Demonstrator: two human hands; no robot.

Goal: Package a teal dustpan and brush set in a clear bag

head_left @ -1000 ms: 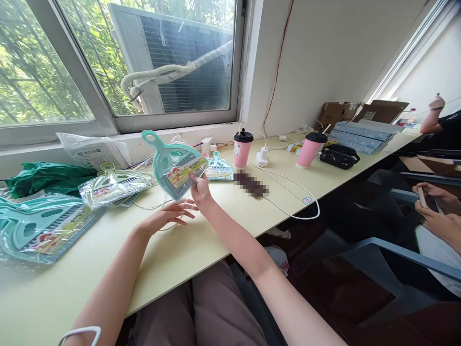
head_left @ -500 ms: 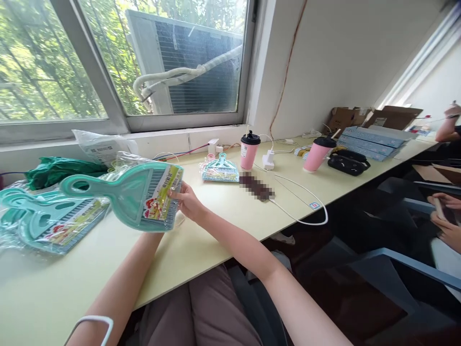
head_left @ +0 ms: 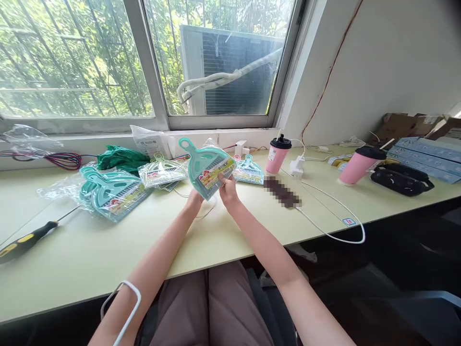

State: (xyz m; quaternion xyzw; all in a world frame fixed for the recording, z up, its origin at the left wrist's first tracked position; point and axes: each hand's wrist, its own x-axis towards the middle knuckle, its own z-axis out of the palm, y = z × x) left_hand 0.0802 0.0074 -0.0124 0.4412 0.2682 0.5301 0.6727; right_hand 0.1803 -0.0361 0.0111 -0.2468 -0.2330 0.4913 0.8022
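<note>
A teal dustpan and brush set (head_left: 205, 166) in clear wrap, with a printed label over the bristles, is held up above the table. My right hand (head_left: 228, 189) grips its lower right edge, thumb on the label. Behind the lower part is my left hand (head_left: 196, 198), its fingers mostly hidden by the set. To the left lies a stack of similar wrapped teal sets (head_left: 111, 192). Paler wrapped sets (head_left: 162, 173) rest beyond it, and another small set (head_left: 248, 170) sits to the right near the wall.
A screwdriver (head_left: 29, 241) lies at the left. Two pink cups (head_left: 278, 158) (head_left: 360, 168), a charger (head_left: 297, 166) with a white cable, a black case (head_left: 401, 180) and blue boxes (head_left: 425, 156) are on the right. A green bag (head_left: 120, 158) is by the window.
My view has swung left, bringing the screwdriver into sight. The held dustpan set has moved away from me, with its handle now tipped upward. Both hands stay at it.
</note>
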